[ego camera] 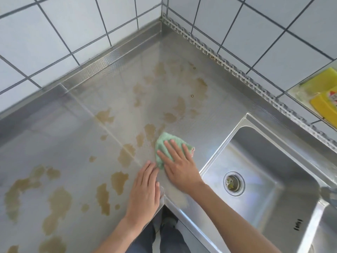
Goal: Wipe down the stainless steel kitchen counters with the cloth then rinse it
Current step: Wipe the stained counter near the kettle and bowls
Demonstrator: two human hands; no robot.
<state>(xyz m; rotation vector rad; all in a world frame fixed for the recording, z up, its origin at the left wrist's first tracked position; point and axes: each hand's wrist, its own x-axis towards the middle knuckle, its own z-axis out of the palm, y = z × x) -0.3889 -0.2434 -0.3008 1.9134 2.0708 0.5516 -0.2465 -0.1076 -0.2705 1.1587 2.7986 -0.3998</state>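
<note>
A stainless steel counter wraps round an inner corner and carries many brownish stains, from the near left up towards the back corner. A small green cloth lies flat on the counter just left of the sink. My right hand presses on the cloth with straight, spread fingers and covers its near half. Beside it, my left hand rests flat on the bare steel at the counter's front corner, fingers straight, touching no cloth.
A steel sink with a round drain is sunk into the counter on the right. White tiled walls rise behind both counter runs. A yellow packet sits on a wall shelf at the far right.
</note>
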